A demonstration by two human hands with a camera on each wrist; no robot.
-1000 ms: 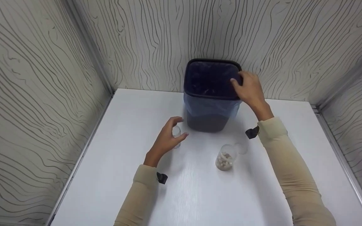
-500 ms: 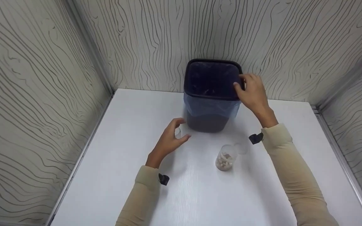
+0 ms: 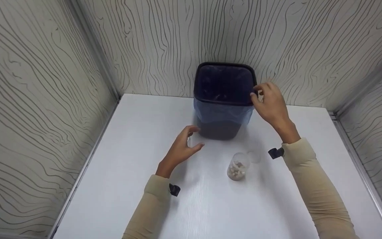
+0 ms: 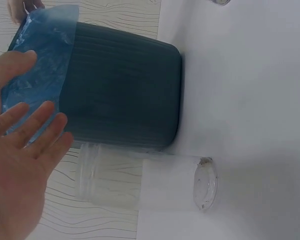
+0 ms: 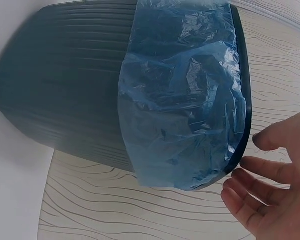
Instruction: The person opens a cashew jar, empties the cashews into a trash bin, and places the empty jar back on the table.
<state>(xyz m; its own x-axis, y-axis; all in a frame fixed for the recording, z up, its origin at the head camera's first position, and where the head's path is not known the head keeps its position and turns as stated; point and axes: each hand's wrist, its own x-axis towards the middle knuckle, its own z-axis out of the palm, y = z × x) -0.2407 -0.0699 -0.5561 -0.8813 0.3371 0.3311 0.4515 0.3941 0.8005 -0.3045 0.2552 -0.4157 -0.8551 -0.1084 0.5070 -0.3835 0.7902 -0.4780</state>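
A dark ribbed bin (image 3: 220,127) with a blue plastic liner (image 3: 222,112) folded over its rim stands at the back of the white table (image 3: 211,209). My right hand (image 3: 272,104) hovers at the bin's right rim, fingers loosely bent and holding nothing; in the right wrist view its fingertips (image 5: 247,165) sit just beside the rim of the bin (image 5: 65,90). My left hand (image 3: 181,149) is open next to an empty clear jar (image 4: 140,182), palm and fingers (image 4: 25,150) spread, not wrapped round the jar. The jar stands just in front of the bin (image 4: 125,95).
A clear jar with pale pebbles (image 3: 237,167) stands mid-table, and a small clear lid (image 3: 254,156) lies just behind it. Patterned walls (image 3: 45,83) close in the table on the left, back and right.
My right hand has let go of the bin's rim and drawn back to the right. My left hand has eased off the empty jar and shifted slightly right.
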